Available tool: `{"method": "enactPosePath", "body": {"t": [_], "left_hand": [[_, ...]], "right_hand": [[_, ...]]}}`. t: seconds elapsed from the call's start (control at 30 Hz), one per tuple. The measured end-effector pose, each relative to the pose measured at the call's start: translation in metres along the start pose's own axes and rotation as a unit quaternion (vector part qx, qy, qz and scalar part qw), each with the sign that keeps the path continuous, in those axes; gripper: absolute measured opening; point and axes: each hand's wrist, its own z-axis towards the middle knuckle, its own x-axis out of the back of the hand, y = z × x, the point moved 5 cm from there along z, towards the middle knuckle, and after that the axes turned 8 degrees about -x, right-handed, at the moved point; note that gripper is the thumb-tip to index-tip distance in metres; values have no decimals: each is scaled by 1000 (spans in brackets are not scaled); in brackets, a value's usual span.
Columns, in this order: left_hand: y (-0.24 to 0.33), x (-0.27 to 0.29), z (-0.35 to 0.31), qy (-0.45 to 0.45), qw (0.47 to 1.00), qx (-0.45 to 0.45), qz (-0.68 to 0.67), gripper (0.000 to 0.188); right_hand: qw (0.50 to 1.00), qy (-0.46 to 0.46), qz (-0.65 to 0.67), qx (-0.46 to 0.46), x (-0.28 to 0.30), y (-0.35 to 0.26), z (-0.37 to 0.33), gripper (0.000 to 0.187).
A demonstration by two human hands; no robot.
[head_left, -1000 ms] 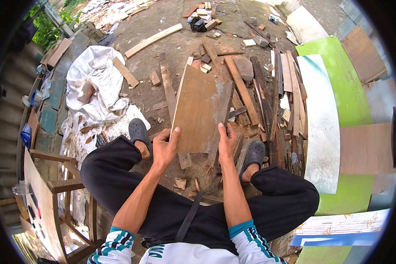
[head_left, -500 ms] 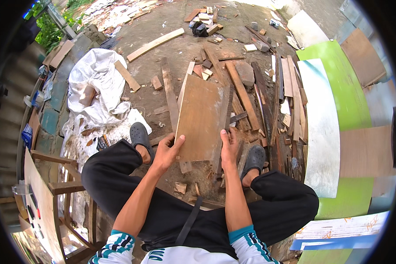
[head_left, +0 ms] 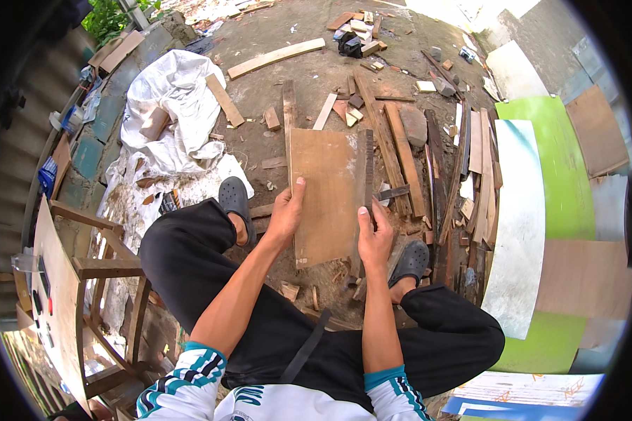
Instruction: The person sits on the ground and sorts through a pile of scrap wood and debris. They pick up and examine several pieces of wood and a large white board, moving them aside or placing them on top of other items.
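Observation:
A flat, worn brown wooden board (head_left: 326, 200) is held in front of me, above the ground between my feet. My left hand (head_left: 288, 208) grips its left edge, thumb on the upper face and fingers hidden underneath. Along the right edge runs a darker, rough wooden strip (head_left: 365, 168); whether it is fixed to the board I cannot tell. My right hand (head_left: 374, 235) closes on that side near the lower end, thumb over the edge. A short dark stick (head_left: 392, 192) lies just beyond my right fingers.
Long wooden strips (head_left: 404, 161) and offcuts litter the ground ahead and to the right. A white sack (head_left: 165, 105) lies at the left, above a wooden stool-like frame (head_left: 109, 268). Green and white panels (head_left: 518, 231) line the right side. Farther off sits a small scrap pile (head_left: 361, 31).
The board has turned slightly and its near edge now slants differently. Both hands keep hold of it, the left sitting a bit higher along the edge. The whole view has shifted a little.

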Motion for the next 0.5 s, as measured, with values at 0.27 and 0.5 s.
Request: {"method": "enactPosePath", "body": {"t": [0.27,0.5], "left_hand": [[-11,-12,-4,27,996,-78,38,68],[2,-23,-11,30,999,-25,-20,71]], "right_hand": [[999,9,-2,-53,-18,-24,-19,45],[999,-10,-40,17,-52,-46,-47,46]]}}
